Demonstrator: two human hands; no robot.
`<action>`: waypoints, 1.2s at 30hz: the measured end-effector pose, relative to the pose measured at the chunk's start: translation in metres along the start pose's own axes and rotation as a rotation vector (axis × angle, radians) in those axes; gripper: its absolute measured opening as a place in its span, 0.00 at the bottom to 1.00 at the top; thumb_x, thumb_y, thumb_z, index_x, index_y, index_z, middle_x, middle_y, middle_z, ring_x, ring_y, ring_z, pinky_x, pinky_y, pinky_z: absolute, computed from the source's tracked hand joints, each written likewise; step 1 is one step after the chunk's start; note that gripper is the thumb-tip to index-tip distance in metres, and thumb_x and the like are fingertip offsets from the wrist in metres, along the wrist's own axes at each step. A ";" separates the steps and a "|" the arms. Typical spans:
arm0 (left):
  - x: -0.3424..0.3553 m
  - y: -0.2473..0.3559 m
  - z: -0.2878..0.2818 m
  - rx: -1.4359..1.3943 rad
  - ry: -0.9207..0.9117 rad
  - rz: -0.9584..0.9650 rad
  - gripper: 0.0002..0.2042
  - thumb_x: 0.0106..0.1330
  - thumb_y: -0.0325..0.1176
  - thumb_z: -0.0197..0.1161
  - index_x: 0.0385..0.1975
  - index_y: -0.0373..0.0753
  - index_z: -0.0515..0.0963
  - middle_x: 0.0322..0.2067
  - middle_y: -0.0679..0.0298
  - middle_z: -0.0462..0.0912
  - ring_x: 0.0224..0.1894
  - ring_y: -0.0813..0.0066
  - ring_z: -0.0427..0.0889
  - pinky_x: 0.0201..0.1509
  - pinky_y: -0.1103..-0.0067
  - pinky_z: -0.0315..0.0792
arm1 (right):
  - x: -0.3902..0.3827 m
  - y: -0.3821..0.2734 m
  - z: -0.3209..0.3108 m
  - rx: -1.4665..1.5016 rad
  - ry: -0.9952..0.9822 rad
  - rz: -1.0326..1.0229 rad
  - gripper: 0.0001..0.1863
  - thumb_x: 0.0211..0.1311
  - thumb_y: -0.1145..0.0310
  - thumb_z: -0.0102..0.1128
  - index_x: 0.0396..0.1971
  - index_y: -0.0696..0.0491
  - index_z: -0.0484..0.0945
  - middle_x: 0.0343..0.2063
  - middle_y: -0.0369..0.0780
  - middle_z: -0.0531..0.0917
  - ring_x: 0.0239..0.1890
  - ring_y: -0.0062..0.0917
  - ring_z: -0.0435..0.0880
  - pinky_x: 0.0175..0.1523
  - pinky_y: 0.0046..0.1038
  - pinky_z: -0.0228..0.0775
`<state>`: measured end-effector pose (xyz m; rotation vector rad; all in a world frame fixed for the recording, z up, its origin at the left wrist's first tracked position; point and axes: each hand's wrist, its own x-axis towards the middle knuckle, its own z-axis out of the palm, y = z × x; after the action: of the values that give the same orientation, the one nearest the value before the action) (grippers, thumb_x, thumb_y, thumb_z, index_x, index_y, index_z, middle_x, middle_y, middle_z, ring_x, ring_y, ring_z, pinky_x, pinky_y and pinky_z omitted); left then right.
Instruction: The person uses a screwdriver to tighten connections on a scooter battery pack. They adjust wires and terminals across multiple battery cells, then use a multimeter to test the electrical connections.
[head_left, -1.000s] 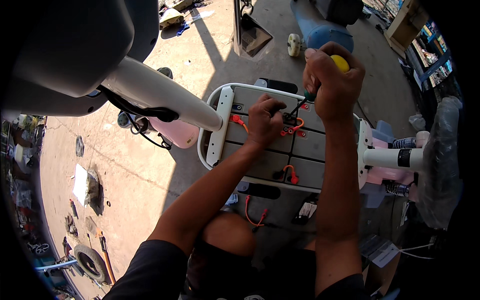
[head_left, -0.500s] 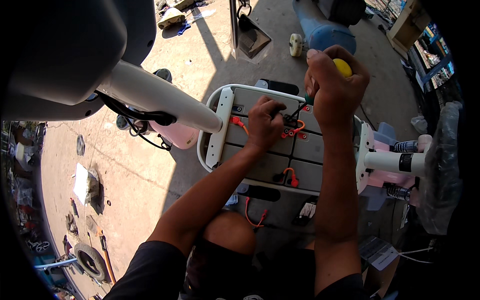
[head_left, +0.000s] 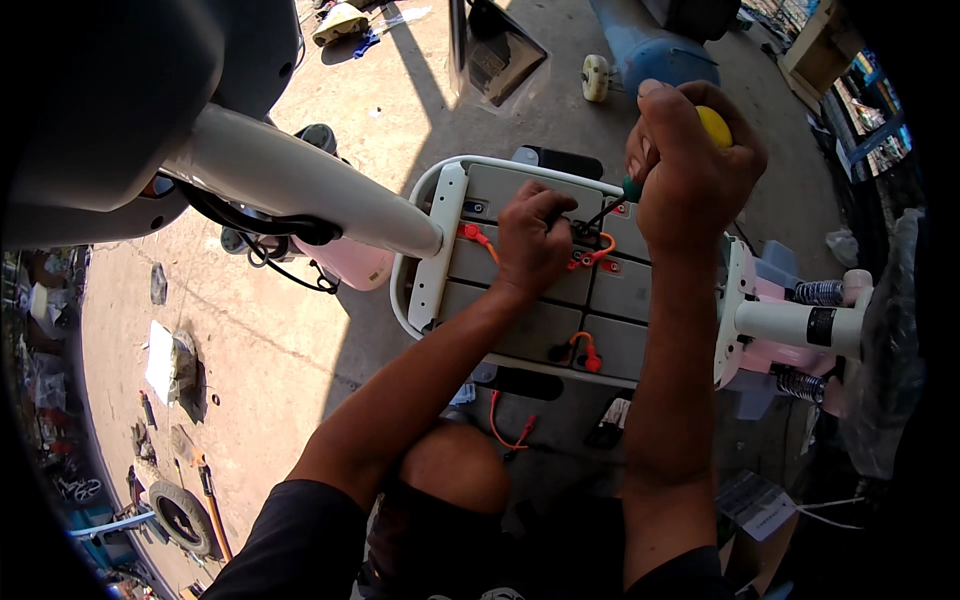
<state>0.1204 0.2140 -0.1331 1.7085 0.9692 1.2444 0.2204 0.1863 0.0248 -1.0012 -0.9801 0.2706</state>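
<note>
Yellow-topped screwdriver [head_left: 631,189] (probably light, stiff; best held by its handle [head_left: 715,126]) is filling the right hand [head_left: 690,170]; left hand [head_left: 535,240] is resting curled, contents unclear.

Cannot see most of the screwdriver handle [head_left: 714,127], wrapped by the right hand [head_left: 695,175], nor make out its tip beside the left hand [head_left: 535,240]. Cannot see all of the blue tank [head_left: 660,62], cut off above.

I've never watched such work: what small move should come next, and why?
Probably a slight turn of the screwdriver: the right hand grips it, and its tip seems to reach the dark fitting beside the left hand.
</note>
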 end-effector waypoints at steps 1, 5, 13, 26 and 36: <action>0.000 0.001 0.000 0.003 0.000 -0.003 0.11 0.54 0.17 0.56 0.32 0.32 0.86 0.32 0.55 0.81 0.31 0.61 0.83 0.37 0.72 0.77 | 0.001 0.003 -0.002 -0.008 -0.002 0.013 0.13 0.61 0.71 0.67 0.19 0.55 0.74 0.12 0.30 0.71 0.13 0.12 0.70 0.20 0.19 0.61; 0.000 -0.003 0.002 -0.001 0.026 0.036 0.11 0.54 0.17 0.56 0.31 0.32 0.85 0.32 0.55 0.81 0.31 0.60 0.83 0.37 0.71 0.77 | 0.001 0.007 -0.005 -0.039 -0.034 0.032 0.13 0.60 0.69 0.70 0.20 0.58 0.78 0.16 0.30 0.77 0.18 0.10 0.74 0.24 0.17 0.67; 0.000 -0.004 0.001 0.001 0.027 0.040 0.11 0.53 0.17 0.57 0.31 0.32 0.86 0.31 0.55 0.81 0.31 0.60 0.83 0.37 0.71 0.77 | -0.001 0.004 0.000 -0.030 -0.027 -0.022 0.12 0.61 0.71 0.66 0.19 0.53 0.74 0.10 0.30 0.69 0.10 0.14 0.68 0.19 0.20 0.59; 0.001 -0.001 0.002 0.048 -0.033 0.041 0.13 0.51 0.16 0.57 0.34 0.31 0.85 0.35 0.54 0.82 0.36 0.58 0.86 0.42 0.71 0.80 | 0.002 0.008 -0.003 -0.100 -0.033 -0.046 0.13 0.60 0.71 0.67 0.19 0.56 0.75 0.12 0.31 0.72 0.13 0.13 0.70 0.20 0.19 0.61; -0.002 0.002 0.003 0.138 -0.069 0.065 0.14 0.49 0.16 0.59 0.37 0.32 0.85 0.36 0.53 0.84 0.38 0.54 0.87 0.44 0.68 0.81 | -0.001 0.008 -0.007 -0.130 -0.012 -0.064 0.13 0.61 0.71 0.68 0.20 0.60 0.78 0.18 0.33 0.77 0.19 0.11 0.73 0.24 0.18 0.66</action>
<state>0.1226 0.2110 -0.1324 1.8911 0.9852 1.1742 0.2274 0.1862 0.0165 -1.0857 -1.0493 0.1616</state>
